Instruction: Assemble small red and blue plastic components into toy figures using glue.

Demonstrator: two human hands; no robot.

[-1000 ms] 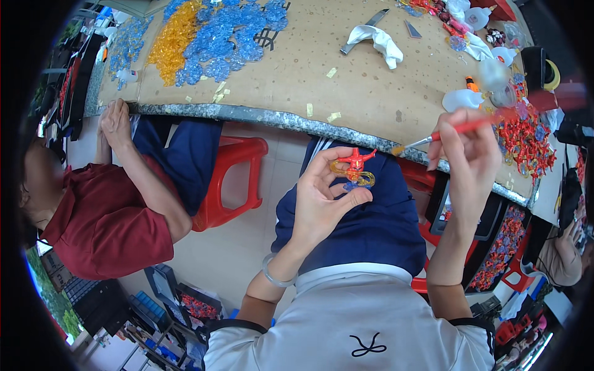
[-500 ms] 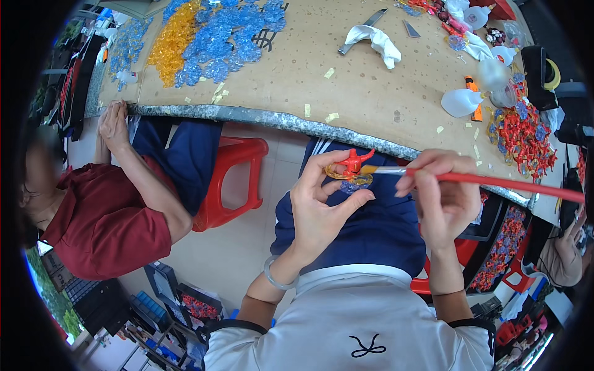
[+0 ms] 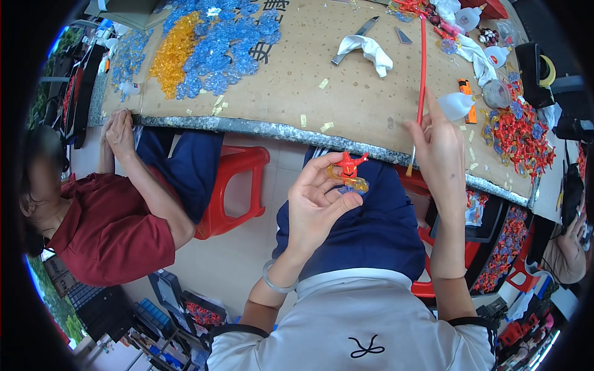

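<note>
My left hand (image 3: 309,201) pinches a small red figurine (image 3: 350,166) with a translucent yellow ring and bluish base, held upright above my lap. Its fingers wrap behind the piece and the thumb presses the base. To the right, my right hand (image 3: 440,145) is closed on a thin paintbrush (image 3: 423,68) with a long red handle. The brush stands nearly upright, bristles pointing down by the table's front edge, apart from the figurine. A white squeeze bottle (image 3: 455,105) lies just beyond my right hand, beside an orange utility knife (image 3: 468,102).
Blue translucent pieces (image 3: 216,55) and amber ones (image 3: 172,55) lie in piles at the far left of the table (image 3: 297,80). Red figurines (image 3: 520,142) are heaped at right. A white cloth (image 3: 368,52) covers part of a blade. A co-worker (image 3: 117,222) sits at left by a red stool (image 3: 232,185).
My right hand has moved away from the figurine toward the table, and the brush has swung from level to nearly upright. The figurine stays in my left hand, turned slightly.
</note>
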